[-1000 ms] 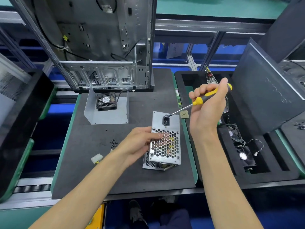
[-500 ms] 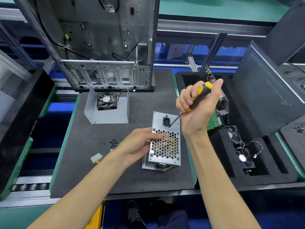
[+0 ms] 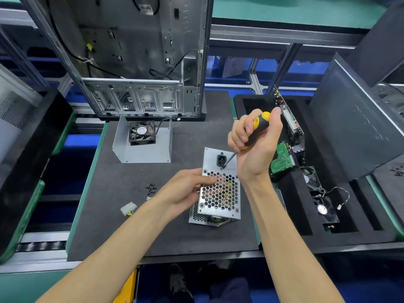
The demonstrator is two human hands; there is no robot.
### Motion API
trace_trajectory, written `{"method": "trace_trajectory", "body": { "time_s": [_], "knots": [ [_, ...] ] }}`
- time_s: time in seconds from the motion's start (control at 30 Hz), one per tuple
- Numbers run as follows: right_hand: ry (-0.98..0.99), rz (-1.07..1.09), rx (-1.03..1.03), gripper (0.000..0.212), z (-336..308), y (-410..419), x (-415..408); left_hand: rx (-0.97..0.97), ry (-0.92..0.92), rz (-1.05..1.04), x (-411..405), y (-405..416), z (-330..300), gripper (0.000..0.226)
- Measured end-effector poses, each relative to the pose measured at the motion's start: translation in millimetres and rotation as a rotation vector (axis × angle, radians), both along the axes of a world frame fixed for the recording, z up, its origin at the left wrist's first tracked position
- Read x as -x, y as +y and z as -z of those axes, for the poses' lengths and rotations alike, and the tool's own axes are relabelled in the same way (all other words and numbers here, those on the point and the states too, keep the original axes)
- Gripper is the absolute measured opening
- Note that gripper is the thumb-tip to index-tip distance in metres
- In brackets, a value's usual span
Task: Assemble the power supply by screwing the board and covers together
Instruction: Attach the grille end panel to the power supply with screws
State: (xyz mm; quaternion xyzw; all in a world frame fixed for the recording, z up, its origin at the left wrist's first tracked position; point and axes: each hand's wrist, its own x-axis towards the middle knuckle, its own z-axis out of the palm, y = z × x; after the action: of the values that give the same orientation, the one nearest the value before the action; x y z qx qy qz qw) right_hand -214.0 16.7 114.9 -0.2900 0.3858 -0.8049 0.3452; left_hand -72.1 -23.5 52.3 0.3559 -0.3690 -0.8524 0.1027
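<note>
— Right hand, what has it got?
— Its fingers are curled round the black-and-yellow screwdriver; the shaft slants down toward seven o'clock, and the tip meets the face of the power supply just beside the black socket.
— And the left hand?
— At nine o'clock of the power supply, thumb laid on the honeycomb grille, fingers wrapped about the left edge, gripping it.
— Where does the unit sit?
— On the dark counter, near its front right corner, grille up.
— Anything else there?
— Loose black screws at nine o'clock of the left hand, a white connector at eight, and a bent metal cover with a fan at eleven o'clock of the unit.
</note>
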Motion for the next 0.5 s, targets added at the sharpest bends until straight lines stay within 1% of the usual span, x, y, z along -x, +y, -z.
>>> {"method": "trace_trajectory", "body": {
  "time_s": [0.2,0.33,0.4,0.5],
  "knots": [
    [0.058,-0.007,-0.014,0.050,1.1,0.3,-4.5,-0.001,0.014,0.008,-0.8,-0.5,0.3,0.028],
    [0.248,0.033,-0.054,0.034,-4.0,2.0,-4.2,0.004,0.027,0.023,-2.5,-1.0,1.5,0.028],
    [0.307,0.043,-0.073,0.028,-7.5,2.7,-4.2,0.005,0.024,0.025,-2.3,-1.3,1.5,0.027],
    [0.358,0.021,-0.087,0.031,-9.4,2.1,-5.5,0.014,0.019,0.021,-1.4,-1.3,1.5,0.028]
  ]
}}
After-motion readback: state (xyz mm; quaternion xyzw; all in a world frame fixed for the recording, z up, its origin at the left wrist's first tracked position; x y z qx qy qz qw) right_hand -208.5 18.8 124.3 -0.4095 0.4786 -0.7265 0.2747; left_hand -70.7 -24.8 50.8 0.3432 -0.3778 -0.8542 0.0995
